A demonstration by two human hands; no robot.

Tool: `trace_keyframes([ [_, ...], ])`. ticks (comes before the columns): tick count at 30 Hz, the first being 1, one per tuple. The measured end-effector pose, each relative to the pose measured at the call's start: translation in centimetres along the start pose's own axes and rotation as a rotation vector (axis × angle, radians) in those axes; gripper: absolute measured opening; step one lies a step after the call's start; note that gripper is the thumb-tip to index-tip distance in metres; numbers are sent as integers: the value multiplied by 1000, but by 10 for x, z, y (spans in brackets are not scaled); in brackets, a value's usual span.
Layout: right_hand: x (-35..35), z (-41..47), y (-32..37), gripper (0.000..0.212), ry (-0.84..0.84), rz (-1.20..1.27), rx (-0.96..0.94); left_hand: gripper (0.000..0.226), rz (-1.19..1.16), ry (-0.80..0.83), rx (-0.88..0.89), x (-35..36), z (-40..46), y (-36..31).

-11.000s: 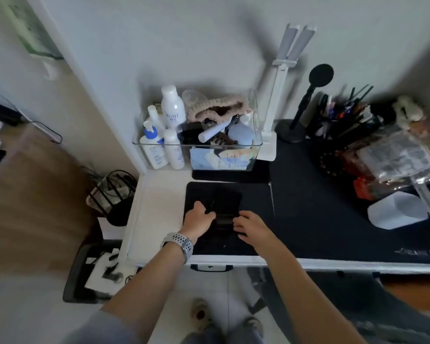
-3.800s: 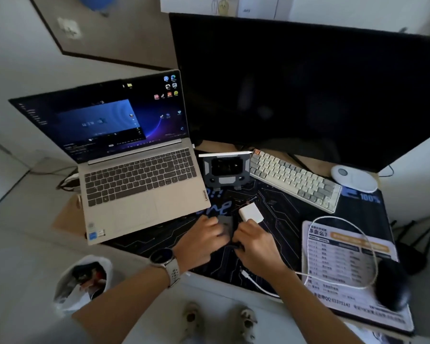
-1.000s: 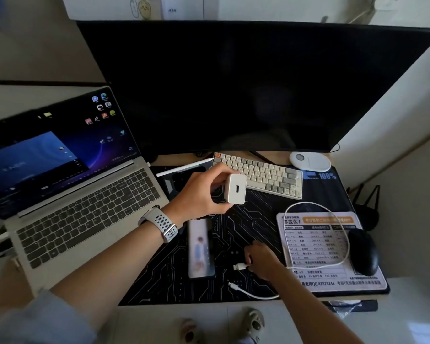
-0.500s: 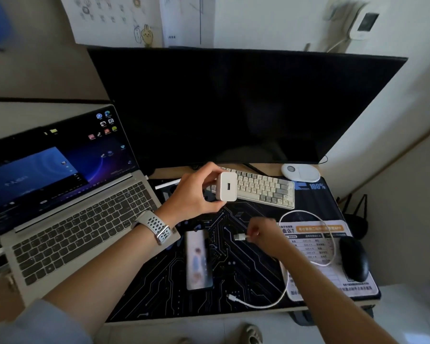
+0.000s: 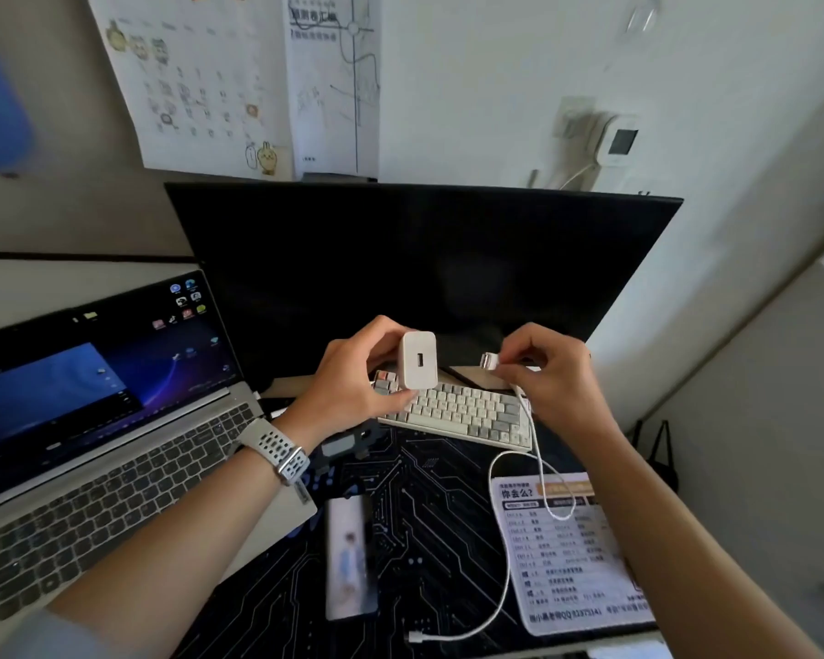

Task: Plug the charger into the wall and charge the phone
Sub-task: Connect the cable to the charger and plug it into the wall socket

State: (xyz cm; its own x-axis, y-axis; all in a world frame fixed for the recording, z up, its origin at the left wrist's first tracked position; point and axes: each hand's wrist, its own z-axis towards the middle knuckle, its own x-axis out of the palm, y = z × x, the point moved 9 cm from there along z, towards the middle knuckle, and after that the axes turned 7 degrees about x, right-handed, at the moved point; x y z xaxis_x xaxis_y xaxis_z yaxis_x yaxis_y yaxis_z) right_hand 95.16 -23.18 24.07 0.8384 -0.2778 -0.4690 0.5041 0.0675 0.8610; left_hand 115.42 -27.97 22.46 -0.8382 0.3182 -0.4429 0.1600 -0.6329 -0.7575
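My left hand [image 5: 348, 378] holds a white charger block [image 5: 418, 360] up in front of the monitor, its USB port facing me. A hand's width to the right, my right hand [image 5: 550, 373] pinches the USB plug [image 5: 488, 361] of a white cable [image 5: 505, 554]. That cable hangs down, loops over the desk mat and ends in a loose connector near the front edge. The phone [image 5: 350, 556] lies flat on the black mat, below and between my hands. A white wall socket [image 5: 574, 118] with something plugged into it sits high on the wall at the right.
A dark monitor [image 5: 419, 259] stands behind my hands. An open laptop [image 5: 101, 420] fills the left. A small white keyboard [image 5: 467, 413] lies under my hands. A printed sheet [image 5: 567, 563] rests at the right of the mat. Posters hang on the wall.
Both hands have risen. My right hand lifted the cable's USB plug from the mat up level with the charger block, and the view tilted upward to show more wall.
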Motion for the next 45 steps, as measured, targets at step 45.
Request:
trace_keyframes([
  [45, 57, 2, 149, 33, -118, -895, -485, 57, 731, -254, 195, -55, 16, -42],
])
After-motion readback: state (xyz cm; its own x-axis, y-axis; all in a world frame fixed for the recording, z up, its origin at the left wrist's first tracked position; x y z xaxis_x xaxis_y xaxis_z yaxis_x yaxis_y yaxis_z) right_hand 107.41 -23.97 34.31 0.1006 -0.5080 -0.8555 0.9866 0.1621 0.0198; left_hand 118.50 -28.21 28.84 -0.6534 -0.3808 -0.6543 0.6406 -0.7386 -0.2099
